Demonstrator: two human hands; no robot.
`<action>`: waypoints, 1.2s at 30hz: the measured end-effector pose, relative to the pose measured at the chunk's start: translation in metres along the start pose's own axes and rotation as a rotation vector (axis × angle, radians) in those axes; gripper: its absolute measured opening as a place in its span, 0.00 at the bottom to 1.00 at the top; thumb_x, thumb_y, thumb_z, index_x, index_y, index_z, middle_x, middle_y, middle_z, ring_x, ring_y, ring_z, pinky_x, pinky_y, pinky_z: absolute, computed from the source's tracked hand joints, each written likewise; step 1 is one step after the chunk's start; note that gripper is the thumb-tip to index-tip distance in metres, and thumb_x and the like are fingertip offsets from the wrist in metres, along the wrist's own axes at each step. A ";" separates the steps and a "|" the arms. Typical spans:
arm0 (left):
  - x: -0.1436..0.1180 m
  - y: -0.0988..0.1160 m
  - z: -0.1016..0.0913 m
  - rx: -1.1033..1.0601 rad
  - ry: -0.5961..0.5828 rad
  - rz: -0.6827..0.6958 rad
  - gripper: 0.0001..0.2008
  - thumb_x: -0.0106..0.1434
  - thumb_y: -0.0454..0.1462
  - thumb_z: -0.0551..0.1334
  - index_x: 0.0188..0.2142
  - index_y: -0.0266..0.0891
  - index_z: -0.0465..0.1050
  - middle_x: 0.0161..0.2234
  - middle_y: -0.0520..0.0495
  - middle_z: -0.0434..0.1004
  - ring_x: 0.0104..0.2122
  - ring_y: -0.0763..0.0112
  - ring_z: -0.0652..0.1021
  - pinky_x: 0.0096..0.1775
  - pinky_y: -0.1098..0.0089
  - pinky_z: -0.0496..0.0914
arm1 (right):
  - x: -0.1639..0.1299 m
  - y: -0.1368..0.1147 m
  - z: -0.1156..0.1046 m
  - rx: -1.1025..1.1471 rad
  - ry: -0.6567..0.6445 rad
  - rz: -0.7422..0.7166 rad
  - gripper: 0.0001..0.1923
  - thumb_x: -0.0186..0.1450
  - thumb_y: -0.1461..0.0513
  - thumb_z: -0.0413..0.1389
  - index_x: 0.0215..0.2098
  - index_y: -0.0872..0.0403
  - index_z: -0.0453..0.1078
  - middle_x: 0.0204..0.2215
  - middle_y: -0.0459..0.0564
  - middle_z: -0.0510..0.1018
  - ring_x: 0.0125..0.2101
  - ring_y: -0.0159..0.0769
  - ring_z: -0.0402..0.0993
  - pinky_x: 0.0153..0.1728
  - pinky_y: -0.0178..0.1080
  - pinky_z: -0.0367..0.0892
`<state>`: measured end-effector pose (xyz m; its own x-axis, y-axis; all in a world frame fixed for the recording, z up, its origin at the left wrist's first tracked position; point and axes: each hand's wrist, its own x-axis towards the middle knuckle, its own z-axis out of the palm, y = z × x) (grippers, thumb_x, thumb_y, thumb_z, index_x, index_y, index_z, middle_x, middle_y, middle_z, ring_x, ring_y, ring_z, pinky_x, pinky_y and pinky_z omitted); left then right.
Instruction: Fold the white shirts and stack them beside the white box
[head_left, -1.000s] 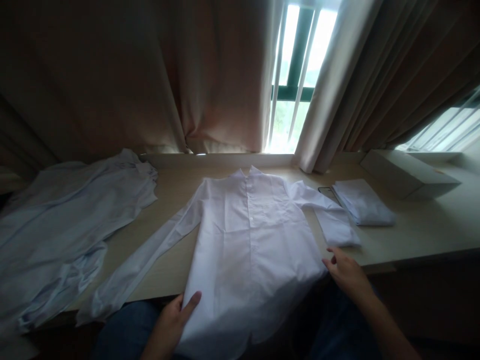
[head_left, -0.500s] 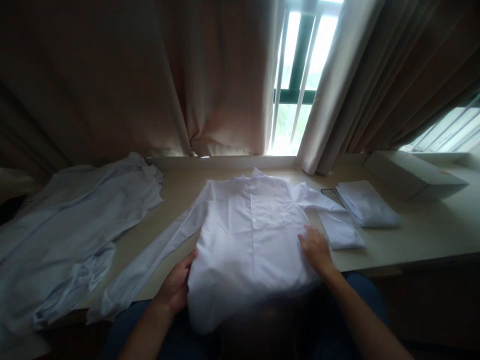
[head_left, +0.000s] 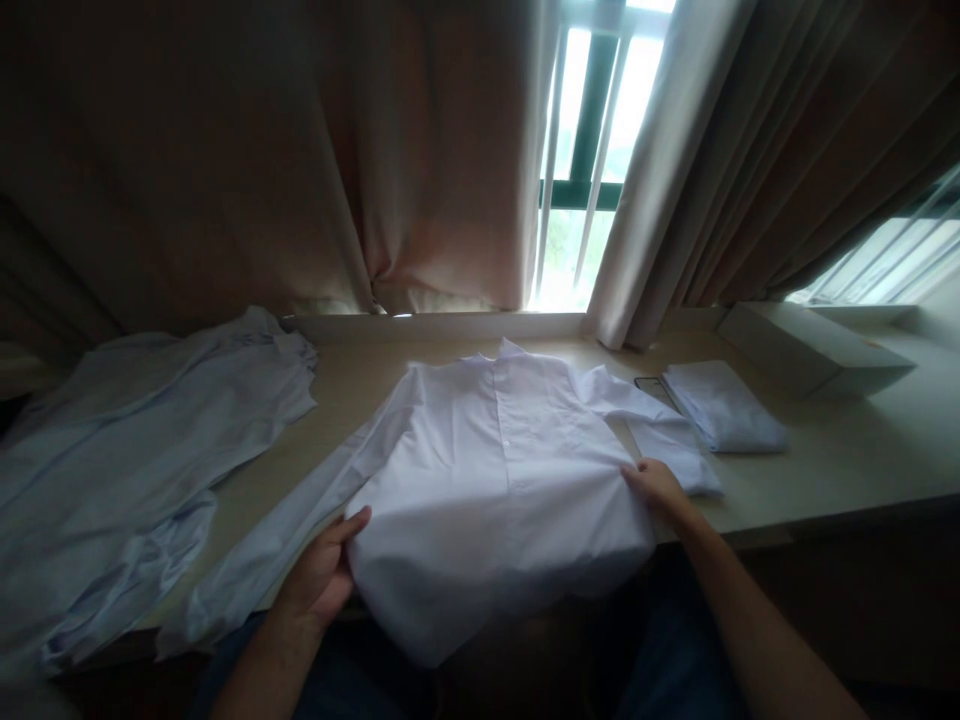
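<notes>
Crumpled pale-blue garment heaped far left on the counter. Left hand at the white shirt's lower left edge, fingers closed on the cloth. Shirt lies front-up mid-counter, hem hanging over the near edge, left sleeve stretched out. Right hand flat on the shirt's right side, fingers together, not clearly pinching. Folded white cloth and box further right. Risk: overhanging hem could drag the shirt off; loose sleeve may bunch
</notes>
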<state>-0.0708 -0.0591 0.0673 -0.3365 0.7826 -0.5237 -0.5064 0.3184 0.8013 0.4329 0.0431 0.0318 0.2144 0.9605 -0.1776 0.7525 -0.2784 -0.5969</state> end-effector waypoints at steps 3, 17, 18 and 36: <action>-0.003 -0.004 -0.016 0.194 0.086 -0.003 0.25 0.46 0.38 0.73 0.45 0.36 0.74 0.28 0.49 0.78 0.25 0.68 0.78 0.27 0.70 0.73 | 0.000 0.005 -0.002 0.036 0.011 -0.005 0.17 0.59 0.51 0.54 0.29 0.58 0.73 0.26 0.51 0.78 0.27 0.37 0.72 0.26 0.35 0.58; -0.020 -0.009 -0.024 0.250 -0.121 -0.223 0.20 0.55 0.46 0.68 0.42 0.35 0.76 0.34 0.40 0.81 0.28 0.63 0.80 0.27 0.68 0.73 | -0.018 0.002 0.008 -0.237 0.145 -0.088 0.23 0.63 0.60 0.52 0.55 0.58 0.66 0.42 0.58 0.77 0.40 0.42 0.74 0.40 0.38 0.63; -0.011 -0.006 -0.016 0.205 -0.145 -0.219 0.18 0.55 0.44 0.68 0.41 0.35 0.75 0.34 0.40 0.81 0.29 0.63 0.80 0.29 0.67 0.74 | -0.021 -0.003 0.010 -0.298 0.191 -0.129 0.23 0.63 0.61 0.52 0.55 0.58 0.65 0.44 0.59 0.76 0.41 0.43 0.73 0.41 0.39 0.63; 0.062 0.020 0.017 0.572 0.374 0.671 0.15 0.48 0.40 0.70 0.35 0.37 0.72 0.29 0.52 0.73 0.30 0.71 0.73 0.35 0.70 0.67 | -0.003 -0.083 0.066 -0.473 0.284 -0.607 0.15 0.69 0.60 0.48 0.51 0.54 0.68 0.54 0.58 0.70 0.57 0.49 0.59 0.57 0.49 0.53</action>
<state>-0.0883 0.0049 0.0556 -0.6977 0.7067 0.1172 0.3156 0.1563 0.9359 0.3284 0.0629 0.0298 -0.2125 0.9256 0.3133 0.9577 0.2609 -0.1212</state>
